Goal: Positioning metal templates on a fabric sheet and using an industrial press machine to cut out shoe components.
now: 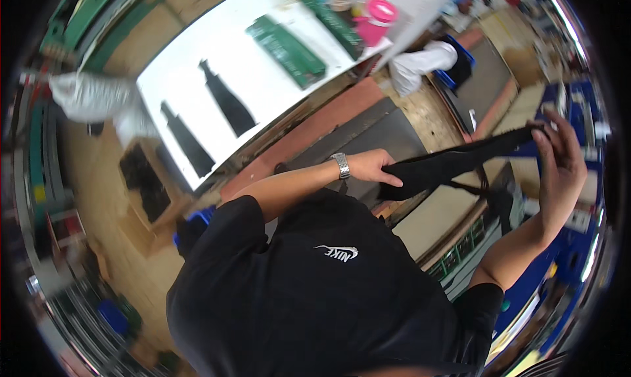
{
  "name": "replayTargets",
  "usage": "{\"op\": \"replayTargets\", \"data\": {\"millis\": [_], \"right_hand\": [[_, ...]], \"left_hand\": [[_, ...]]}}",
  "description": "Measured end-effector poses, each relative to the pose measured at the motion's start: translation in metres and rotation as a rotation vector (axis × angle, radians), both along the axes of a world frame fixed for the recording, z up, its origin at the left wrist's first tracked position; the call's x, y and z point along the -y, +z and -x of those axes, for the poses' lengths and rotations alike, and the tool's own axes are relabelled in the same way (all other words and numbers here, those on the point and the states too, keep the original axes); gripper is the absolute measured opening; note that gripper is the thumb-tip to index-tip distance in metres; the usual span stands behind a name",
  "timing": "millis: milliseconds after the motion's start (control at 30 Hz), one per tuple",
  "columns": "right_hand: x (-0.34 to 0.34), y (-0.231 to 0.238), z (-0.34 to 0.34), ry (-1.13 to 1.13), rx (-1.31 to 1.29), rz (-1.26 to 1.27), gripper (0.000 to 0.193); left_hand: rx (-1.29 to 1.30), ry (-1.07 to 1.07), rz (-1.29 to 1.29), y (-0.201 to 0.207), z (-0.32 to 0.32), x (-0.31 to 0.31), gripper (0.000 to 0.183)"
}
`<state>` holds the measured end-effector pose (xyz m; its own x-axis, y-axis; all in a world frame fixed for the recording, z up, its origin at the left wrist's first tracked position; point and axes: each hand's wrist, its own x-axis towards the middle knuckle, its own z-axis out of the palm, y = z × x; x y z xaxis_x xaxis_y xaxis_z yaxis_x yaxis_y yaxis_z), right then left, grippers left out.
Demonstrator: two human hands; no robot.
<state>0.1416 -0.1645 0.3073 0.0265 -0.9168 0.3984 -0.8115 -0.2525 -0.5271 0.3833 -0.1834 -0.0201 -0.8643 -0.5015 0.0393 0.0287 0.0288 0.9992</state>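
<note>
A long, tapering black strip (pixel 447 166), soft like fabric or leather, stretches between my two hands. My left hand (pixel 374 167), below a metal wristwatch, grips its wide end with the thumb on top. Up and to the right, my right hand (pixel 559 150) pinches the narrow end between thumb and fingers. Two similar black pieces lie on the white table (pixel 190 88): one piece (pixel 228 99) nearer the middle, another piece (pixel 187 141) by the left corner. Their narrow ends point away from me.
Two long green boxes, one box (pixel 287 51) nearer, and a pink container (pixel 377 19) stand on the white table. A grey-topped bench (pixel 374 143) with a reddish edge sits below it. On the floor at left is a carton (pixel 148 180) of black pieces. White sacks (pixel 95 95) stand behind.
</note>
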Motion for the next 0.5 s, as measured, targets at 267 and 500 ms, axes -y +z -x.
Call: {"op": "replayTargets", "data": {"millis": [267,500], "right_hand": [[0.192,-0.077,-0.154,0.260,0.061,-0.338,0.030],[0.339,-0.169,-0.361,0.635,0.039,-0.407,0.028]], "left_hand": [[0.050,0.548,-0.018,-0.087,-0.195,-0.029,0.044],[-0.123,1.090,-0.570,-0.115,-0.282,-0.062,0.024]]}}
